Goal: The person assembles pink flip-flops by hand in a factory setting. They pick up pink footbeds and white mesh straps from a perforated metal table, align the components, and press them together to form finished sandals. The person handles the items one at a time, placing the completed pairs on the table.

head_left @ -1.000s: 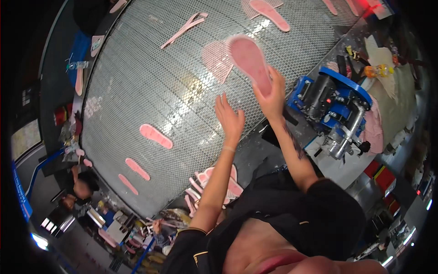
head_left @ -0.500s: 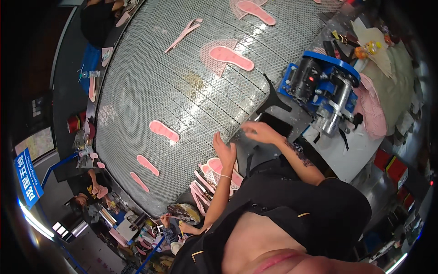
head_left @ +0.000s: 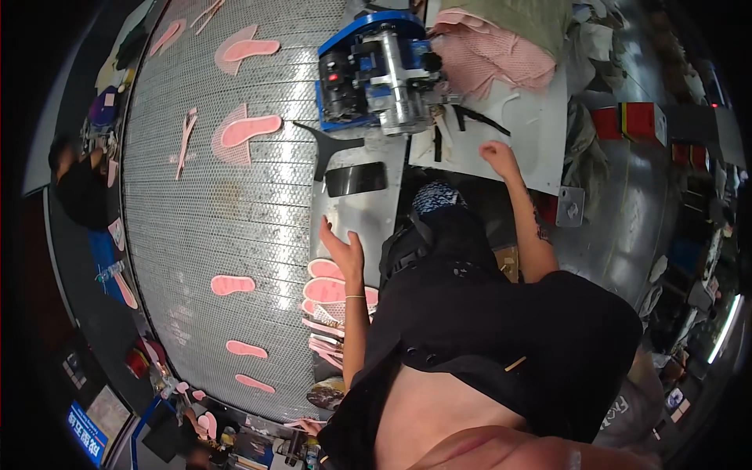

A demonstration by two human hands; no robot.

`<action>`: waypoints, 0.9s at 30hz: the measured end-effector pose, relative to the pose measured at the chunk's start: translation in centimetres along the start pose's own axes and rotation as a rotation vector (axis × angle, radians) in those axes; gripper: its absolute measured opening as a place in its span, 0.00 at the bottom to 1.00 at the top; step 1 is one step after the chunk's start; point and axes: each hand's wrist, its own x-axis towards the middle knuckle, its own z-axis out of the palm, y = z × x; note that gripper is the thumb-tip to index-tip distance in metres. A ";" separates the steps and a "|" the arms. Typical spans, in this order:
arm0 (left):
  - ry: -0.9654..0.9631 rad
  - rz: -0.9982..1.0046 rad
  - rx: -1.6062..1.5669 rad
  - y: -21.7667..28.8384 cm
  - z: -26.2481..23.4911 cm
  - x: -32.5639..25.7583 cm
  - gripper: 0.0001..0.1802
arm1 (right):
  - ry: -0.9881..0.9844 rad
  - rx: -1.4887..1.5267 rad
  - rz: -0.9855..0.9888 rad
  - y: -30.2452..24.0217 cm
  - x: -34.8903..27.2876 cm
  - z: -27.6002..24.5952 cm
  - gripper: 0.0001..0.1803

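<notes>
Loosely, the right hand (head_left: pixel 500 159) curls, the left hand (head_left: pixel 343 251) spread.

six belt insoles (head_left: pixel 233 284), one machine (head_left: pixel 378 78)

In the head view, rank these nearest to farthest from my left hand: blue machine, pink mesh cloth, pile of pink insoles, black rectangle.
From your left hand:
1. Pile of pink insoles: just below, by the wrist.
2. Black rectangle: above, on the grey surface.
3. Blue machine: farther up.
4. Pink mesh cloth: upper right.
</notes>
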 end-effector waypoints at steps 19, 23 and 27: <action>-0.188 -0.248 -0.287 10.0 12.1 0.9 0.34 | 0.580 0.803 0.292 2.3 11.3 -10.5 0.13; -0.332 -0.215 -0.262 11.5 13.9 3.1 0.30 | 0.862 0.458 0.316 4.9 17.7 -13.9 0.19; -0.456 -0.169 -0.222 12.9 14.6 3.9 0.28 | 0.831 0.251 0.500 5.3 21.1 -14.9 0.21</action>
